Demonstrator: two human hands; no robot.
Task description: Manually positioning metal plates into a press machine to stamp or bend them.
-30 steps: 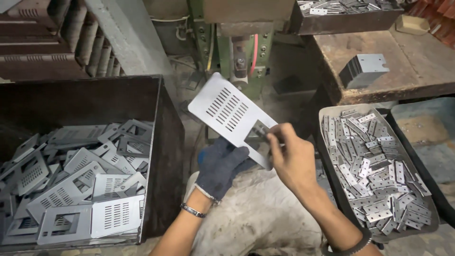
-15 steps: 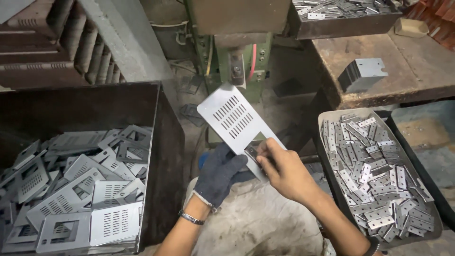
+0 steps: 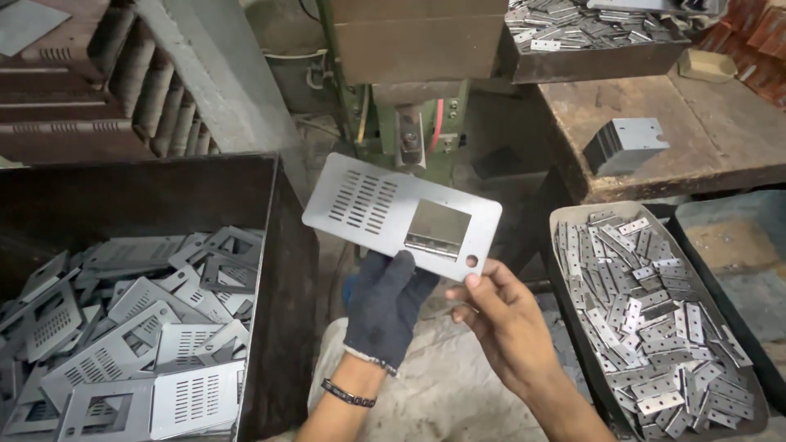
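I hold a flat grey metal plate with rows of slots and a square cut-out, in front of a green press machine. A small shiny hinge piece lies over the cut-out. My left hand, in a dark knitted glove, grips the plate's near edge from below. My bare right hand pinches the plate's right corner by a small round hole, thumb on top.
A dark metal bin on the left holds several slotted plates. A tray on the right holds many small hinges. A wooden bench at the back right carries a stack of plates and another bin of parts.
The plate has turned from a steep diagonal to nearly level and come lower and closer. A hinge piece now sits over its cut-out. My right hand has shifted to the right corner.
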